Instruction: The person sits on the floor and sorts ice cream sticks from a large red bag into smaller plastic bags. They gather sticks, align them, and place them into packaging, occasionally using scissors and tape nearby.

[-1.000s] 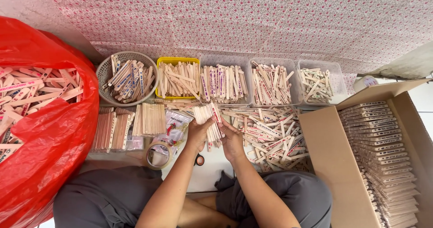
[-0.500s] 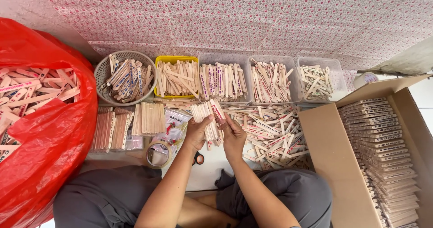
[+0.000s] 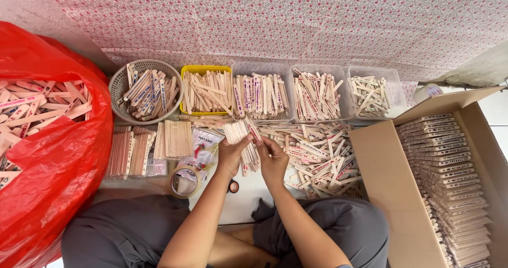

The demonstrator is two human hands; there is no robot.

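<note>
My left hand (image 3: pixel 231 155) and my right hand (image 3: pixel 271 158) hold a fanned bundle of flat wooden sticks (image 3: pixel 242 135) between them, above my lap. The left hand grips the bundle from the left; the right hand's fingers press on its right side. The sticks are pale wood, some with printed ends. A loose heap of the same sticks (image 3: pixel 317 154) lies on the floor just right of my hands.
A round basket (image 3: pixel 123 82), a yellow tub (image 3: pixel 207 70) and three clear tubs (image 3: pixel 391 80) of sticks line the wall. Stacked stick bundles (image 3: pixel 148 146), a tape roll (image 3: pixel 184 181) and scissors lie left. A red bag (image 3: pixel 58 162) of sticks stands left, a cardboard box (image 3: pixel 381 183) with packed rows right.
My hands shifted slightly with the bundle and the right hand's fingers worked along its side; the bundle stays held between both hands.
</note>
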